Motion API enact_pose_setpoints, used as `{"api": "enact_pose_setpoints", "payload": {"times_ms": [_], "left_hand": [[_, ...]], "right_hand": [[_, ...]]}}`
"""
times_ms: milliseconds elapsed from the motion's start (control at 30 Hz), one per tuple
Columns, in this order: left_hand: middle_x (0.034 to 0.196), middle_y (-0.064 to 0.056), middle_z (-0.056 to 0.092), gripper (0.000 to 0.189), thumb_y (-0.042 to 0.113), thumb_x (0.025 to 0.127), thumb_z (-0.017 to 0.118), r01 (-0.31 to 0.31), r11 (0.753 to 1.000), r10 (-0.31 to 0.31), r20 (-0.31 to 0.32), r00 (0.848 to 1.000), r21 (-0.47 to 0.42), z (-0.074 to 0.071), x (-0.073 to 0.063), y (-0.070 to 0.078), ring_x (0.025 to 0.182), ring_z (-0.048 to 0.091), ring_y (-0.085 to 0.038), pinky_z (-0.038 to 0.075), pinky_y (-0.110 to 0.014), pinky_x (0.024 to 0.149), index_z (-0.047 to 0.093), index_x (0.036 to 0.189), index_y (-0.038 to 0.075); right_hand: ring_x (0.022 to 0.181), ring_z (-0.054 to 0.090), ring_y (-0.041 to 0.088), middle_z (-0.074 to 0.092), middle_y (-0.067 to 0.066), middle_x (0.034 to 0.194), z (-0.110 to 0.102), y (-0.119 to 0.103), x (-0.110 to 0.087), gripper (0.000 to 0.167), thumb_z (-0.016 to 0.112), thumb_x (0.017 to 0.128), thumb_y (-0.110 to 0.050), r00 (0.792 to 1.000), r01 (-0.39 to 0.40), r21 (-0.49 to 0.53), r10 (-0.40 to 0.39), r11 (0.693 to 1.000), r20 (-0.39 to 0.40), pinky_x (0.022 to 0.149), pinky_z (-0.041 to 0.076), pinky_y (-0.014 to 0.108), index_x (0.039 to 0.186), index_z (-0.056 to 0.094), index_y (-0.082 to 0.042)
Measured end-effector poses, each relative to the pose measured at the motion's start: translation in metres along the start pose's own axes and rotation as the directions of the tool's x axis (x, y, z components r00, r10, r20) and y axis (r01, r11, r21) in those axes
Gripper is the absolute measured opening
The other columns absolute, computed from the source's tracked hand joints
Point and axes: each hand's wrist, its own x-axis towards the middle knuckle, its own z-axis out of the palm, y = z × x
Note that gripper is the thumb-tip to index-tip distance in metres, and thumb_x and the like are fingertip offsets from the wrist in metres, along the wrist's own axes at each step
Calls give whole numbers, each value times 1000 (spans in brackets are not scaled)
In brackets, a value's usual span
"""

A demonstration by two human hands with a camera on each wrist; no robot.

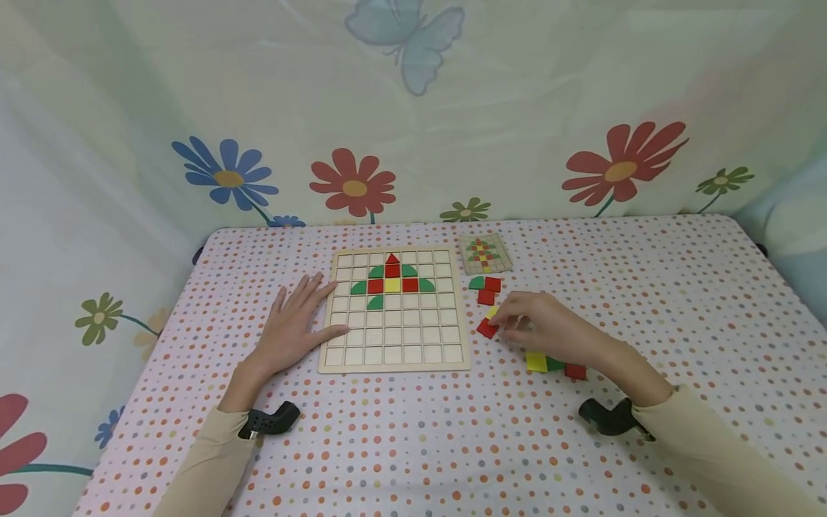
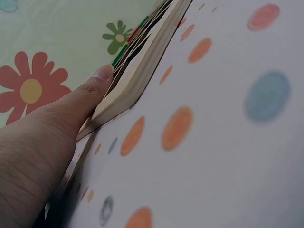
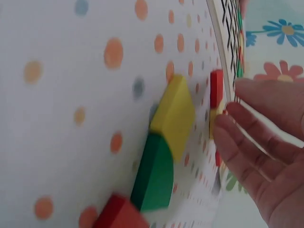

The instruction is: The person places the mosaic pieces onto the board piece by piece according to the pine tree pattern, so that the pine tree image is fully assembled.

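Note:
A square wooden grid board [image 1: 384, 336] lies on the table, with red, green and yellow tiles in its upper rows. My left hand [image 1: 293, 327] rests at the board's left side, fingers spread; its thumb [image 2: 95, 85] lies over the board's edge. Right of the board, my right hand [image 1: 543, 323] hovers by a red square tile [image 1: 487, 329] and a yellow tile [image 1: 492, 313]. In the right wrist view its thumb and fingers [image 3: 237, 142] stand apart, with no tile visible between them. Whether a fingertip touches the yellow tile is unclear.
A small pattern card [image 1: 484, 254] lies beyond the board's right corner. Below it are a green quarter-round tile [image 1: 477, 283] and two red squares [image 1: 492, 284]. Under my right hand lie a yellow square [image 1: 535, 361], a green tile [image 1: 554, 364] and a red tile [image 1: 575, 371].

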Motion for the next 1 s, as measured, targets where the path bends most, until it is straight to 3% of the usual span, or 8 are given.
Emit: {"api": "enact_pose_setpoints", "payload": {"times_ms": [300, 567, 1000], "left_hand": [[175, -11, 15, 93, 61, 94, 69, -9, 1000, 9, -4, 1000, -7, 3, 1, -3, 162, 4, -31, -5, -58, 128, 30, 167, 18], [175, -10, 14, 93, 60, 93, 69, -4, 1000, 4, -1, 1000, -7, 3, 1, -3, 162, 3, -31, -6, -57, 128, 29, 167, 19], [175, -11, 14, 93, 60, 94, 69, 5, 1000, -6, 11, 1000, 3, 0, 2, -1, 162, 2, -31, -6, -56, 128, 29, 167, 18]], "right_hand": [[75, 54, 14, 65, 7, 96, 18, -17, 15, 24, 85, 88, -7, 997, -57, -211, 43, 976, -70, 61, 50, 23, 108, 78, 5], [80, 56, 19, 63, 9, 94, 23, -27, 25, 14, 82, 87, 2, 991, -128, -224, 116, 966, -69, 68, 53, 29, 101, 80, 5], [86, 59, 29, 66, 18, 93, 27, -38, 32, 14, 82, 86, 6, 971, -233, -219, 214, 948, -107, 73, 58, 38, 98, 77, 9]]}}
